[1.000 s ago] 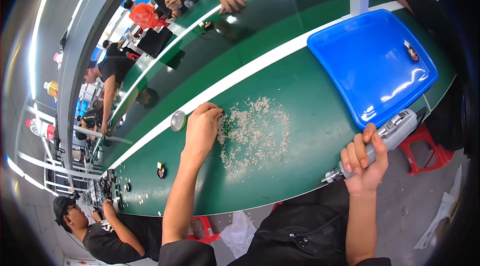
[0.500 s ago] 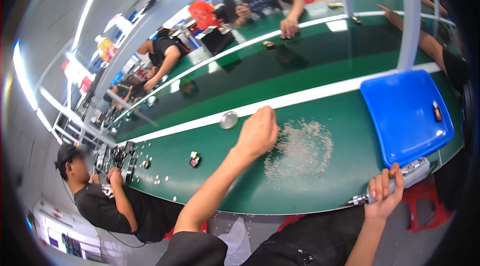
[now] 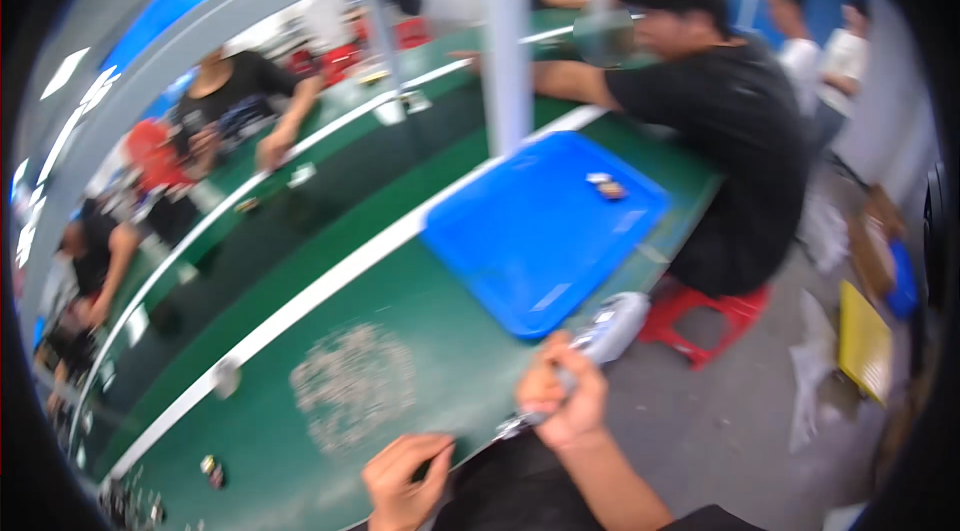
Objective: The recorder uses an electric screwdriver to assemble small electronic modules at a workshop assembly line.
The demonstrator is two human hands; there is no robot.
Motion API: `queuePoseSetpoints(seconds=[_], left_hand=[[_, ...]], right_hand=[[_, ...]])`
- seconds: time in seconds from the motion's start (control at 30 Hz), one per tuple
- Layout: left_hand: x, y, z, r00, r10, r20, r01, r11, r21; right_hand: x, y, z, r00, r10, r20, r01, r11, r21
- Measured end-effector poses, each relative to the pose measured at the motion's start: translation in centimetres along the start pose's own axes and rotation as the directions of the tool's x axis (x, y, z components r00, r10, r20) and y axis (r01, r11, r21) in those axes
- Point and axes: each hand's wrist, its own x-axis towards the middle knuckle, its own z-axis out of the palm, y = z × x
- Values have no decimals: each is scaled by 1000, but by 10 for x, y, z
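Observation:
In my right hand (image 3: 565,396) is a grey and white electric screwdriver (image 3: 612,323), its metal tip pointing down and left at the table's near edge. My left hand (image 3: 408,476) is low in the view beside that edge, fingers curled toward the thumb; anything between them is too small or blurred to make out. Just beyond it a patch of many tiny pale pieces, perhaps screws (image 3: 355,386), lies spread on the green table (image 3: 460,351). The blue tray (image 3: 530,251) stands beyond my right hand, with one small gold and white part (image 3: 606,187) inside.
A small round container (image 3: 226,377) sits by the white strip, and a small dark part (image 3: 212,471) lies at the near left. A grey post (image 3: 505,51) rises behind the tray. On the right, a person in black (image 3: 720,141) sits on a red stool (image 3: 705,321).
The view has swung to the right and blurred. My left hand has come back from beyond the scattered pieces to the table's near edge. My right hand still holds the screwdriver.

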Motion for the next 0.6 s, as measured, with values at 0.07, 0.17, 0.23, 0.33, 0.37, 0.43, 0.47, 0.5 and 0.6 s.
queuePoseSetpoints(seconds=[0.07,0.17,0.23,0.33,0.37,0.43,0.47,0.5,0.6], left_hand=[[0,13,8,998,-65,24,67,990,-123],[4,35,24,976,-216,10,206,918,-339],[2,37,28,940,-323,108,332,798,-503],[2,43,29,922,-345,176,383,737,-557],[2,44,29,887,-390,249,455,639,-620],[4,43,30,892,-382,241,444,646,-621],[5,42,31,896,-372,242,438,654,-617],[5,42,32,897,-373,237,436,653,-619],[4,42,35,888,-388,247,448,611,-652]], right_hand=[[-7,-9,9,1000,-20,10,19,1000,21],[-22,-22,15,989,-137,50,139,989,-40],[-31,-25,21,983,-177,55,178,984,-24],[-35,-25,23,972,-223,69,224,975,1],[-35,-25,23,967,-242,73,243,970,1],[-34,-25,24,970,-236,65,237,971,-12],[-34,-25,23,967,-252,46,253,967,-15],[-34,-26,23,963,-267,27,267,963,-17],[-30,-28,22,965,-258,36,258,966,0]])
